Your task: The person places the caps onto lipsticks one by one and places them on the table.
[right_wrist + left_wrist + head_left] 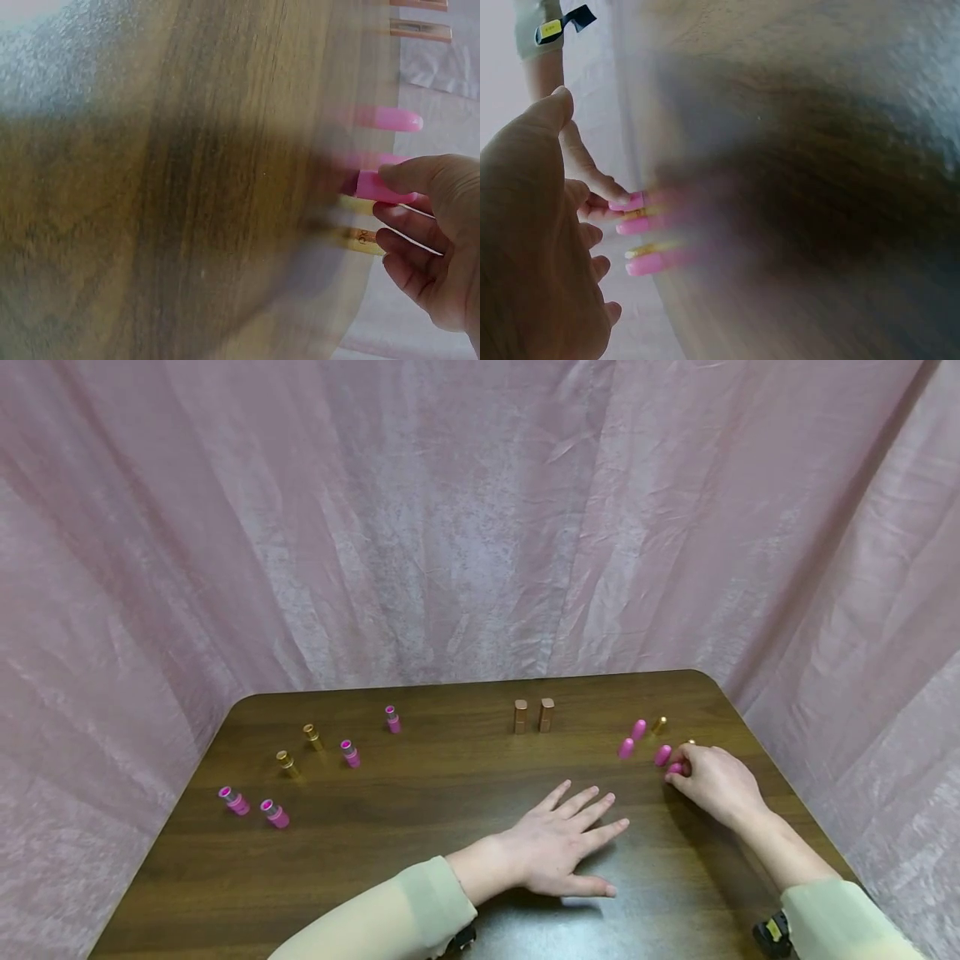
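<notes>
Rounded pink tube (675,769), one: pinched between thumb and fingers of the right hand (717,782), long axis roughly upright. Other pink tubes (663,755): beyond those fingers, leftward. Left hand (557,850): farther off, fingers spread apart, gripping nothing.

Pink caps (626,747) look glossy plastic — gold tubes (287,765), shiny metal; table (337,827), wood-grained — curtain (450,527), velvety.

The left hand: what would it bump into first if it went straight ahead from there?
Most likely one of the pink cylinders near the right hand; exactly which is hard to tell. How high the left hand is above the table is unclear, so it might pass over them.
</notes>
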Available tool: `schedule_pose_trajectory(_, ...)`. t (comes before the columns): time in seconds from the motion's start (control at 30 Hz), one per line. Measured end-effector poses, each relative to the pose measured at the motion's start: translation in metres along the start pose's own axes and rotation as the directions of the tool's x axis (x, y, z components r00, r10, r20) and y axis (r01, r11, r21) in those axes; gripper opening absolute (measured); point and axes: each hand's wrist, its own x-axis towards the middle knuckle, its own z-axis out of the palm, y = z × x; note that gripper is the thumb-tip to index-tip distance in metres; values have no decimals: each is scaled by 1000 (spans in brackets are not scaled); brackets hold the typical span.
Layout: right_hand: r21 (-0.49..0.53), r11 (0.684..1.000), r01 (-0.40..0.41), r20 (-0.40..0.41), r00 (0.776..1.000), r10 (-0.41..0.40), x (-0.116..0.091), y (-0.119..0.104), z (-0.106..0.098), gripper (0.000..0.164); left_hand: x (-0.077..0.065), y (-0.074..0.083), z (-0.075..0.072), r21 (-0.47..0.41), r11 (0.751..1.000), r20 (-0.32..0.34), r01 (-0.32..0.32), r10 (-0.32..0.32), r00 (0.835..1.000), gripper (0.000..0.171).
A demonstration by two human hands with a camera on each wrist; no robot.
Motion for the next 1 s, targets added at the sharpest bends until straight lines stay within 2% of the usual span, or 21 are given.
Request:
schedule_pose_trajectory(0.27,-37,995,88,-38,995,-89,-4,-10,-4,19,-7,-10,1,-14,1000,1,25,-25,1000,88)
schedule_pose_trajectory(0.47,-62,978,201,-88,975,-206,-6,-27,-3,17,-19,-23,5,-47,998,-9,48,-48,999,88)
schedule_pose_trajectory(0.6,-77,962,263,-91,959,-269,-5,-41,1,18,-32,-36,9,-67,995,-38,76,-78,996,87)
schedule_pose_trajectory(0.77,-67,953,297,-95,949,-302,-2,-61,8,18,-51,-54,12,-115,985,-52,128,-134,990,87)
schedule_pose_trajectory(1.0,-63,922,382,-128,913,-387,4,-92,22,22,-86,-83,20,-162,963,-70,215,-229,971,86)
